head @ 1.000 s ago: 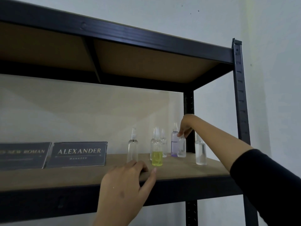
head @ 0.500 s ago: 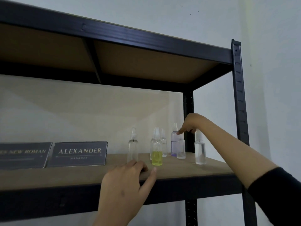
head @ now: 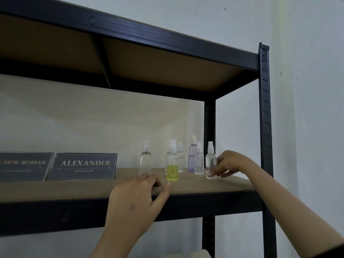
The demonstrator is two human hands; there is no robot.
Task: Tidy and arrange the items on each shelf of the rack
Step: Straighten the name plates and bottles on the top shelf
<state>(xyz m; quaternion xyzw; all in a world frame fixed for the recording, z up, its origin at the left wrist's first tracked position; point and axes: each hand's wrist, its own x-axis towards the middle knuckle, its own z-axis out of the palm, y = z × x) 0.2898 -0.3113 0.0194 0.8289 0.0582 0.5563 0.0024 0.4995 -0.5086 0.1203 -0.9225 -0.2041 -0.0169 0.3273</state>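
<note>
My right hand (head: 228,163) grips the small clear plastic spray bottle (head: 210,162) standing upright at the right end of the brown board shelf (head: 78,189), beside the purple-tinted bottle (head: 192,157). My left hand (head: 136,198) rests open on the shelf's front edge, near the yellow-liquid bottle (head: 172,169).

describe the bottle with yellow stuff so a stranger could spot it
On the black metal rack's brown wooden shelf, find the cluster of small clear plastic spray bottles at the right. The yellow-liquid spray bottle stands nearest the front edge; it alone holds bright yellow-green liquid.
</note>
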